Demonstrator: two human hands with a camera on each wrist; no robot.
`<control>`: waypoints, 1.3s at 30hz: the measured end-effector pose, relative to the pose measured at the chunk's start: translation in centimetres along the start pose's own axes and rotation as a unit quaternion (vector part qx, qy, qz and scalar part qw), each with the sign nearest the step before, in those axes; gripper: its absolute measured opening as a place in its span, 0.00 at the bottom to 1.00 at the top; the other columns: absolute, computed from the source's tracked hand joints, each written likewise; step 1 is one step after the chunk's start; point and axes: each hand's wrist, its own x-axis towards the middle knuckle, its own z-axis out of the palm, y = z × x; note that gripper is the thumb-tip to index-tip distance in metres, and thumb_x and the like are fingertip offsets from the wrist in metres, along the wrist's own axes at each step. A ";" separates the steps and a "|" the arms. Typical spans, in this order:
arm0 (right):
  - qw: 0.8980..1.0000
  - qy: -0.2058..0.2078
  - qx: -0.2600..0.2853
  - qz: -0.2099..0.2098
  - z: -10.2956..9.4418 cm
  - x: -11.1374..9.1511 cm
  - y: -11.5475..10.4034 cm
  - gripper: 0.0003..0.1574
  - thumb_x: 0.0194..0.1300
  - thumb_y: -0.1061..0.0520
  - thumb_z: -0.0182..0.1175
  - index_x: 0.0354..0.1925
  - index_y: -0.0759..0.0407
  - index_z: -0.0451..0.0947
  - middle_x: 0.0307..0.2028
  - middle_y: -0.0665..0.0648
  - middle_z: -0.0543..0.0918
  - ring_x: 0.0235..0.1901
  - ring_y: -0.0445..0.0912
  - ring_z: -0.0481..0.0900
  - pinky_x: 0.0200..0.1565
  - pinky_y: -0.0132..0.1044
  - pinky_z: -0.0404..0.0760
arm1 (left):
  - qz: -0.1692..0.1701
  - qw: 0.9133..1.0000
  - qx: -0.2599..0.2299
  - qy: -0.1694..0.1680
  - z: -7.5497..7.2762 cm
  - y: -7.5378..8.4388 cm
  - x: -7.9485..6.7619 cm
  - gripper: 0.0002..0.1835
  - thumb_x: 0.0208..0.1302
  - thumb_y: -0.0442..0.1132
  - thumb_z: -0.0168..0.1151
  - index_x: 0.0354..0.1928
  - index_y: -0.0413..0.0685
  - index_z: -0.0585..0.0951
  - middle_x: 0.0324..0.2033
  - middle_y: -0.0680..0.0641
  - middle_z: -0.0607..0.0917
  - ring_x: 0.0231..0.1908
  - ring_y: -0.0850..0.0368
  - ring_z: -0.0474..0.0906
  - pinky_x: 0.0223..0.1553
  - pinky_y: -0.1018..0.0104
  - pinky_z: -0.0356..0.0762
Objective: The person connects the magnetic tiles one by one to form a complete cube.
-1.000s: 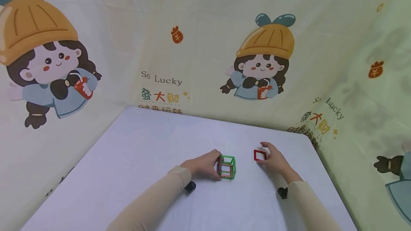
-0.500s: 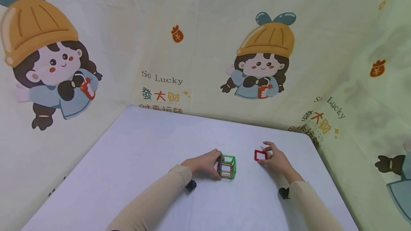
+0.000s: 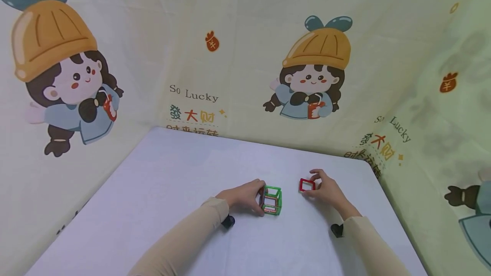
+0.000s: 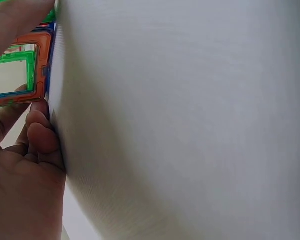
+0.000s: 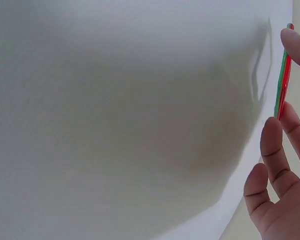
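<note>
On the white table stands a small see-through cube of magnetic tiles (image 3: 281, 201), with green, orange-red and blue frames. My left hand (image 3: 242, 196) grips its left side, thumb at the near edge and fingers at the far edge. In the left wrist view, an orange tile (image 4: 41, 65) of the cube shows between the thumb and fingers. To the right of the cube and apart from it, my right hand (image 3: 330, 193) pinches a red square magnetic tile (image 3: 301, 185) by its edges. Seen edge-on in the right wrist view, the held piece (image 5: 284, 75) shows a green layer beside the red.
The white tabletop (image 3: 184, 173) stretches around both hands. A patterned cloth backdrop (image 3: 245, 62) rises along its back and sides. A dark wrist device (image 3: 228, 222) sits under the left wrist, another (image 3: 337, 230) under the right.
The red tile has shifted slightly left, towards the cube, in my right hand over the last half second. My left hand and the cube have stayed in place.
</note>
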 end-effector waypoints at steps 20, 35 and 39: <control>0.990 0.014 -0.050 -0.129 0.6 -1.1 -4.9 0.34 0.53 0.43 0.79 0.54 0.55 0.83 0.50 0.53 0.81 0.46 0.50 0.75 0.37 0.38 0.78 | -0.020 1.000 0.003 -0.011 0.4 0.3 -0.1 0.34 0.45 0.45 0.86 0.49 0.55 0.71 0.44 0.57 0.73 0.44 0.65 0.71 0.50 0.71 0.73; 0.982 0.005 -0.051 -0.179 0.7 -2.0 -7.6 0.31 0.51 0.44 0.80 0.52 0.50 0.83 0.46 0.49 0.81 0.43 0.46 0.76 0.37 0.37 0.79 | -0.029 0.999 0.012 -0.019 0.2 0.6 0.0 0.34 0.46 0.47 0.86 0.49 0.57 0.71 0.43 0.57 0.74 0.43 0.64 0.72 0.46 0.70 0.75; 0.982 0.001 -0.053 -0.183 0.8 -2.0 -8.1 0.33 0.50 0.43 0.80 0.52 0.49 0.83 0.45 0.48 0.81 0.43 0.46 0.76 0.36 0.36 0.79 | -0.032 0.999 0.011 -0.020 0.0 0.8 -0.1 0.34 0.46 0.47 0.85 0.50 0.56 0.72 0.42 0.57 0.75 0.42 0.63 0.73 0.45 0.69 0.75</control>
